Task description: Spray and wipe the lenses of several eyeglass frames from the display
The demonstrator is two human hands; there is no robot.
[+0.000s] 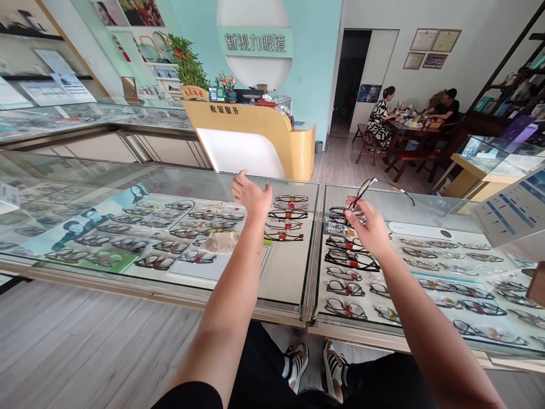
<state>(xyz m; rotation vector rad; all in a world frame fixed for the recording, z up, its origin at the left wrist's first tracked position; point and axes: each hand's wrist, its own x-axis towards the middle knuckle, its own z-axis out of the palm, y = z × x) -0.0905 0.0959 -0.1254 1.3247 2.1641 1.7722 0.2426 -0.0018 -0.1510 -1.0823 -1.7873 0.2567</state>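
A pair of dark-framed glasses (389, 184) is pinched between the thumb and fingers of my right hand (367, 224), held above the right glass display case (361, 326). One temple arm extends away to the right. My left hand (252, 196) is raised over the far edge of the left display case (272, 307), fingers spread and holding nothing. Under the glass beside it, a column of dark frames with red tags (287, 216) lies just right of my left hand. More frames (351, 260) lie in rows beneath my right hand. A beige crumpled cloth (221, 242) is left of my left forearm.
Beyond the cases stands a yellow service counter (247, 119) with a plant (187, 62). Two people sit at a dark table (411, 128) at the back right. A white-and-blue box (515, 207) stands on the right case.
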